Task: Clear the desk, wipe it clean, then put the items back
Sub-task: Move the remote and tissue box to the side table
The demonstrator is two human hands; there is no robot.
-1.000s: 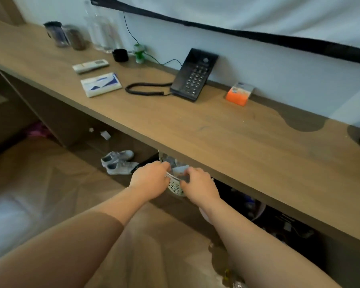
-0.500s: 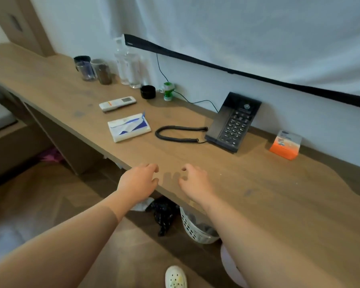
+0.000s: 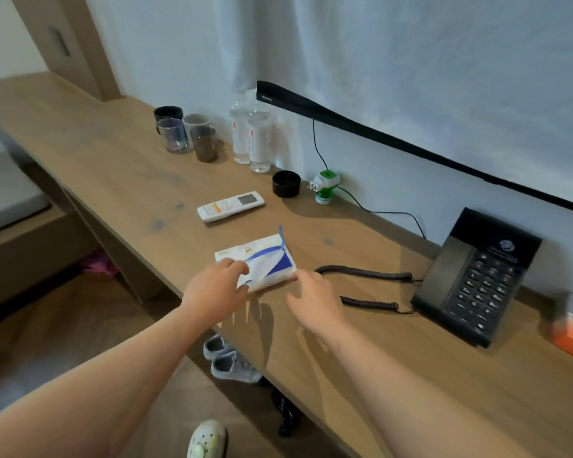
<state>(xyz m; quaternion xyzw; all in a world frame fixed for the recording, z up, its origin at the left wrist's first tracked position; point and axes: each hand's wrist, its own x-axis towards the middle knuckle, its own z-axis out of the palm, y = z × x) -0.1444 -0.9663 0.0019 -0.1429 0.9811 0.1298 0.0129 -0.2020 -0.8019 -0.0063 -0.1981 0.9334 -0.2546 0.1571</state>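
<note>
Apparently left hand touches tissue pack.

Both bare forearms reach forward from the lower edge of the view and converge toward each other. The left grip is palm down, fingers curled onto the top of the tissue pack and thumb at its near side, pinching it. The right grip, slightly blurred, is palm down with loosely bent fingers, one fingertip at the pack's right corner.
</note>
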